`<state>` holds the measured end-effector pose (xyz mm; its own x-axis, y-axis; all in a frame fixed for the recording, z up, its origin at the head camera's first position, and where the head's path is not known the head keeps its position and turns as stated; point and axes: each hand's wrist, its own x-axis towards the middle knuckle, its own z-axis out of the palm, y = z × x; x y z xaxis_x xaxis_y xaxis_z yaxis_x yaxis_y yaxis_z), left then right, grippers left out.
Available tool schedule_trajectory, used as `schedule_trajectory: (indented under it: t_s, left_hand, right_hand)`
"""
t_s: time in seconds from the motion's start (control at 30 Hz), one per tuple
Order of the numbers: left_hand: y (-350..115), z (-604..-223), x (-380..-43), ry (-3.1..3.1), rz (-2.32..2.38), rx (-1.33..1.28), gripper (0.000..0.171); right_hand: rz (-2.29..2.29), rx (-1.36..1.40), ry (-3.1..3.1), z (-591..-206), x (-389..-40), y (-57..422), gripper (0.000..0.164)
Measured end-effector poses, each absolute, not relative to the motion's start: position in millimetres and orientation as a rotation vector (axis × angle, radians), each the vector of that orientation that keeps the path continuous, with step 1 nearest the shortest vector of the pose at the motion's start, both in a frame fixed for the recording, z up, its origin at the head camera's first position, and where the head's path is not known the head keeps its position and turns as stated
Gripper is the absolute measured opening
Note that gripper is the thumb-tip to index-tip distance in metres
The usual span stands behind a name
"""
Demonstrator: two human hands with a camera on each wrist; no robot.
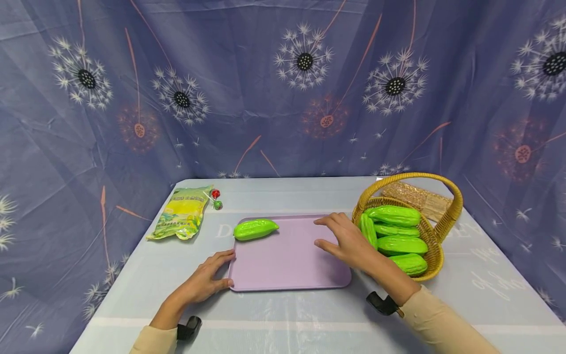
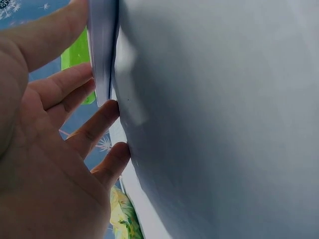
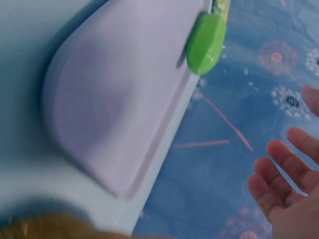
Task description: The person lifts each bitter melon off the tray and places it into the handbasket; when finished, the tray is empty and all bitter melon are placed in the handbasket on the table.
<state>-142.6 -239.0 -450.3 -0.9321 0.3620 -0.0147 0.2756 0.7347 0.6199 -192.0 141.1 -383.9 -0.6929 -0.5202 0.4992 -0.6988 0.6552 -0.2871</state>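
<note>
A light purple tray (image 1: 287,265) lies on the table, with one green bitter melon (image 1: 255,229) at its far left corner. My left hand (image 1: 205,278) rests at the tray's left edge, fingertips and thumb touching the rim; in the left wrist view the fingers (image 2: 102,122) are spread along that edge. Over the tray's right side hovers my right hand (image 1: 347,241), thumb and fingers apart and nothing between them. Just right of it stands a yellow wicker basket (image 1: 435,255) with a tall handle, holding several more bitter melons (image 1: 402,245).
At the back left lies a yellow-green plastic packet (image 1: 181,214), with a red lollipop (image 1: 215,193) and a green lollipop (image 1: 218,204) beside it. Behind the basket is a woven straw-coloured item (image 1: 415,196). A blue dandelion-print curtain (image 1: 247,98) hangs behind the table.
</note>
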Motion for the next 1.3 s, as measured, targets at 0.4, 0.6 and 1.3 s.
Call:
schedule_trajectory:
  t_s: [0.4, 0.6, 1.3]
  left_hand:
    - [-238.4, -450.2, -143.8, 2.794, 0.973, 0.536, 0.067]
    - [-238.5, -451.6, -143.7, 2.797, 0.978, 0.549, 0.066]
    - [-239.8, -452.1, -143.5, 2.812, 0.988, 0.542, 0.066]
  right_hand:
    - [0.691, 1.005, -2.606, -398.0, -211.6, 92.1, 0.045]
    - [0.689, 1.016, -2.685, -403.1, -221.6, 74.6, 0.047]
    - [0.667, 0.979, -2.779, -420.6, -249.3, 22.3, 0.05]
